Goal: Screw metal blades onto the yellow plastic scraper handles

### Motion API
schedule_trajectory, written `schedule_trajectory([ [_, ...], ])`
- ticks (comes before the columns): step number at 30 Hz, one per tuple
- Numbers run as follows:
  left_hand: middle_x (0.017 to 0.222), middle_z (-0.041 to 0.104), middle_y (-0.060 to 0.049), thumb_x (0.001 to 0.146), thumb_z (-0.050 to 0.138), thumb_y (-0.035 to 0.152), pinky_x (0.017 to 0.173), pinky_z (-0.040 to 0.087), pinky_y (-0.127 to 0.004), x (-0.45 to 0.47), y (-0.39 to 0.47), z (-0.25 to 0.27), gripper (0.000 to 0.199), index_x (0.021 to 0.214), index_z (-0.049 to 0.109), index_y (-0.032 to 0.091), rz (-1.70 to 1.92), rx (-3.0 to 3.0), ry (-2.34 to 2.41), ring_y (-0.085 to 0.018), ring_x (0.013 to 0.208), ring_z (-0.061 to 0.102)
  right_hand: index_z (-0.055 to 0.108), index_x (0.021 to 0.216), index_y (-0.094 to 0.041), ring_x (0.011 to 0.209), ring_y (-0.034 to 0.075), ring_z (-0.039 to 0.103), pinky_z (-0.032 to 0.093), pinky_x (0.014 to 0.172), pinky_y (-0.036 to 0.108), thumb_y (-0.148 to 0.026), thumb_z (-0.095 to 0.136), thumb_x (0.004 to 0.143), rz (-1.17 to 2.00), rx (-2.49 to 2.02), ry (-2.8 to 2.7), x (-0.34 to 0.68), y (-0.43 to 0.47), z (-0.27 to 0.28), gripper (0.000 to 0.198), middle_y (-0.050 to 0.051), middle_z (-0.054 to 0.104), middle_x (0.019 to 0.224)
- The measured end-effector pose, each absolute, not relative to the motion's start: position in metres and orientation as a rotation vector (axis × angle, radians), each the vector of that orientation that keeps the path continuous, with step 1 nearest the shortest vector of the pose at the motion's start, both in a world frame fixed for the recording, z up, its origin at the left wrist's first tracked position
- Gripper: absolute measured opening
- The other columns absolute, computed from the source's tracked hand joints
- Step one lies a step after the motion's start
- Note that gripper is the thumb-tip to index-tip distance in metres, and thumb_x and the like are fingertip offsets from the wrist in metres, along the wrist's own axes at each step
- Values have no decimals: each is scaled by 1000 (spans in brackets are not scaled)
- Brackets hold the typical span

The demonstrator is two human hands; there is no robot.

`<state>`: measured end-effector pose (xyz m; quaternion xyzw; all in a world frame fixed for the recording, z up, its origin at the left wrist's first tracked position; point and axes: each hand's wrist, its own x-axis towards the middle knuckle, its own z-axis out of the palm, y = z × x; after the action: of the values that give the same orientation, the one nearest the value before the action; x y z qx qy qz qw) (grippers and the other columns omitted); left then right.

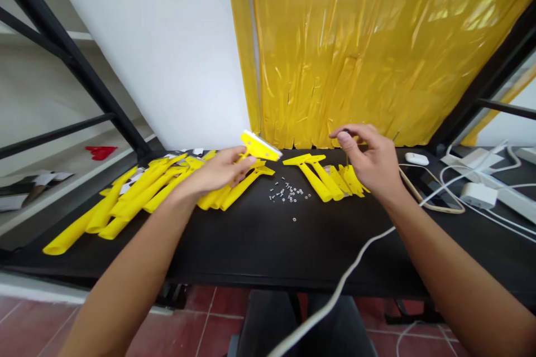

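Observation:
My left hand (pixel 226 170) is closed on a yellow scraper (pixel 262 148), whose wide head with a pale edge points away to the right. Over the right part of the table, my right hand (pixel 368 153) pinches a thin tool with a dark round end (pixel 345 131) between thumb and fingers; most of it is hidden. Small screws and nuts (pixel 288 192) lie scattered on the black table between my hands. More yellow scrapers (pixel 320 178) lie under and beside my right hand. Several yellow scraper handles (pixel 142 192) are heaped at the left, some partly behind my left arm.
A white cable (pixel 347 273) crosses the black table (pixel 268 251) in front of my right forearm. At the right lie a phone (pixel 435 192), a white earbud case (pixel 416 159) and a charger (pixel 479 194). Yellow plastic sheeting (pixel 377 50) hangs behind; black frame bars flank the table.

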<state>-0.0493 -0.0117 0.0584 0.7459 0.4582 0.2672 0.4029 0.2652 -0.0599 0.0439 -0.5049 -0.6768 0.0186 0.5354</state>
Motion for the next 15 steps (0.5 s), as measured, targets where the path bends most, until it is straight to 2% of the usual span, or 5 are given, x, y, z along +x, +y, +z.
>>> schedule_trajectory([
  [2,71,49,2,96,59,41,41,38,-21,-26,-18,41,25,84,48,22,644,1700,1028,-8,49,45,70,99,-27,91,23,69,54,80,36,-53,59,97,188,-1029,-1587,258,-65,45,28,6,74,98],
  [6,71,48,5,94,64,47,38,43,-20,-3,-23,9,34,85,43,22,501,1530,907,-5,44,43,65,100,-26,62,14,59,48,56,28,-54,57,98,554,-762,-1489,246,-63,37,29,2,70,83],
  [15,66,47,7,94,64,49,34,43,-20,7,-25,-13,35,87,43,22,508,1474,796,-5,39,42,63,100,-24,63,11,57,49,60,27,-49,57,100,597,-728,-1602,230,-59,16,26,2,69,86],
])
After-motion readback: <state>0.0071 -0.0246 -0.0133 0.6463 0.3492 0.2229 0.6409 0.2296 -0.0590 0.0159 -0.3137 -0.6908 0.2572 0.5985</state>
